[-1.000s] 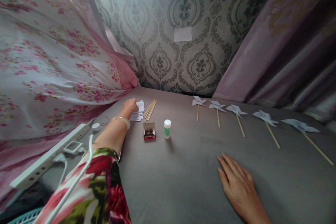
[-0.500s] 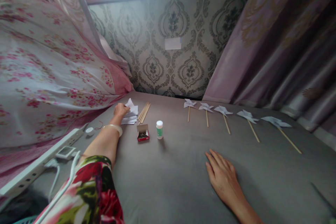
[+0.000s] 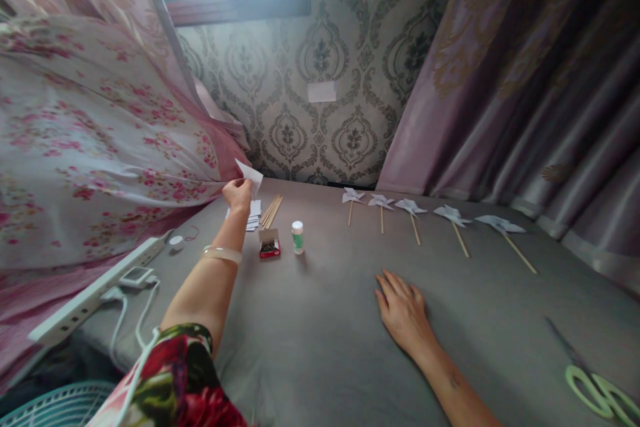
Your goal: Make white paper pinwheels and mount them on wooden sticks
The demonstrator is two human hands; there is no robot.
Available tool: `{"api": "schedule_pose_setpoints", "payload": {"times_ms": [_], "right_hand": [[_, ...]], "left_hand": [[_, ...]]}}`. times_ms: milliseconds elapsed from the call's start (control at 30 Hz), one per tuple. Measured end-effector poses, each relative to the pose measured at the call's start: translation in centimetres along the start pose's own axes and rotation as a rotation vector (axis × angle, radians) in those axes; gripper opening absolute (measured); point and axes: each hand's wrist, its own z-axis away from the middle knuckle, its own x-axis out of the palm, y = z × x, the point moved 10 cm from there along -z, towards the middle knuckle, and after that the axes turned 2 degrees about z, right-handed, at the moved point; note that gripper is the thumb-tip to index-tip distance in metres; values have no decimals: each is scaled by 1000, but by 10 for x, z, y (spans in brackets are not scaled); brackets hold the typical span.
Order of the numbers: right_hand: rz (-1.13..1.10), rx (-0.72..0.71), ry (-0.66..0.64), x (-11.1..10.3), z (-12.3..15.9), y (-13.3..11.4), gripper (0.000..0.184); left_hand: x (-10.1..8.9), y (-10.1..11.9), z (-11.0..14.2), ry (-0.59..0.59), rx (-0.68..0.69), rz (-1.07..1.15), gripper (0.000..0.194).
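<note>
A white sheet of paper (image 3: 251, 177) is pinched in my left hand (image 3: 238, 193), raised above a small stack of papers (image 3: 254, 216). Beside the stack lies a bundle of thin wooden sticks (image 3: 271, 211). Nearer to me stand an open red box (image 3: 269, 245) of small dark pieces and a glue stick (image 3: 298, 237) with a white cap. My right hand (image 3: 403, 310) lies flat on the grey surface with its fingers stretched out, holding nothing. Beyond it, several paper pinwheels (image 3: 411, 207) on sticks lie in a row.
Green-handled scissors (image 3: 590, 383) lie at the lower right. A white power strip (image 3: 100, 290) with plugged-in cables runs along the left edge, near a small white round object (image 3: 176, 243). A blue basket (image 3: 60, 405) is at the lower left. Curtains hang on both sides.
My left hand has lifted a sheet of paper up off the stack. My right hand still rests on the surface. The view has shifted, bringing the scissors more fully into sight.
</note>
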Motion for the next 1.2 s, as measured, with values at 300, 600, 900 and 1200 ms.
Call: {"api": "schedule_pose_setpoints", "payload": {"times_ms": [300, 600, 900, 1200], "right_hand": [[-46, -7, 107, -15, 3, 3, 35], [-93, 62, 138, -39, 3, 13, 29], [-529, 214, 180, -40, -4, 45, 36], [-1064, 348, 212, -30, -8, 56, 40]], "left_hand": [[-13, 60, 88, 55, 101, 718, 27], [45, 111, 214, -292, 310, 567, 18], [93, 137, 300, -525, 709, 164, 10], [111, 146, 363, -605, 1107, -95, 13]]}}
